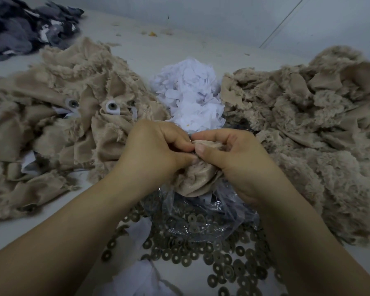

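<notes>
Dull metal washers (pixel 201 253) lie scattered on the desk (pixel 179 43) nearest the camera, spilling from a crumpled clear plastic bag (pixel 201 212). Just above the bag, both hands meet on one beige plush piece (pixel 192 178). The left hand (pixel 156 150) has its fingers curled and pinches the upper edge of the cloth. The right hand (pixel 229 159) pinches the same spot from the other side, its thumb pressed against the fabric. The piece hangs bunched between them, over the bag and clear of the desk.

A heap of white backing patches (pixel 190 97) sits behind the hands. To the left is a pile of plush pieces (pixel 62 103), some showing a grey stud (pixel 112 106) set through a white patch. To the right is a second plush pile (pixel 308 124) with no studs in view. Dark grey cloth scraps (pixel 26 24) lie at the far left corner.

Judging by the piles, the step in hand is fitting a stud to this piece: the fingertips seem to be finding or holding the spot where it goes. Whether a stud or a washer is already pinched there is hidden by the fingers. The next move likely calls for one hand to keep the spot pinned while the other fetches a washer or patch from close by. Then the two must be pressed squarely together without the pile of the plush getting trapped.
</notes>
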`<action>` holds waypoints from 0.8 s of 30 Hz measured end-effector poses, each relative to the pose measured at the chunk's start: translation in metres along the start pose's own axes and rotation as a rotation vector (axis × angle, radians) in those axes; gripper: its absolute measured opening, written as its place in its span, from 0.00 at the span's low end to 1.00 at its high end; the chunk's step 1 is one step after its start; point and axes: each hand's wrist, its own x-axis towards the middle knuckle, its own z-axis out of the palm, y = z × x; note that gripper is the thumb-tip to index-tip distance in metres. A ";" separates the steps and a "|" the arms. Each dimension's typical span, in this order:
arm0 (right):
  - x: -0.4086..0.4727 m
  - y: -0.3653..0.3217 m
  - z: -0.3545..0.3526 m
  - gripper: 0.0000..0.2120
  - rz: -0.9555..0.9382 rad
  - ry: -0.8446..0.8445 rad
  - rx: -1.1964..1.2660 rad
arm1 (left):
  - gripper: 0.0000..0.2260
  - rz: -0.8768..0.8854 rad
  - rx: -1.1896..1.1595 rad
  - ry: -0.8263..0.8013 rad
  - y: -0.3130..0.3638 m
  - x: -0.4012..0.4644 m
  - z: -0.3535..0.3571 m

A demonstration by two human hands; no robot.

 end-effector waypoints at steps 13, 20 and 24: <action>-0.002 0.001 0.005 0.08 -0.031 0.048 0.151 | 0.09 -0.034 -0.254 0.012 -0.001 0.002 0.000; -0.002 0.003 0.005 0.09 -0.039 0.050 0.143 | 0.08 -0.028 -0.244 0.008 -0.002 0.004 0.002; -0.001 0.005 0.007 0.09 -0.055 0.056 0.157 | 0.08 -0.048 -0.284 0.000 -0.003 0.005 0.001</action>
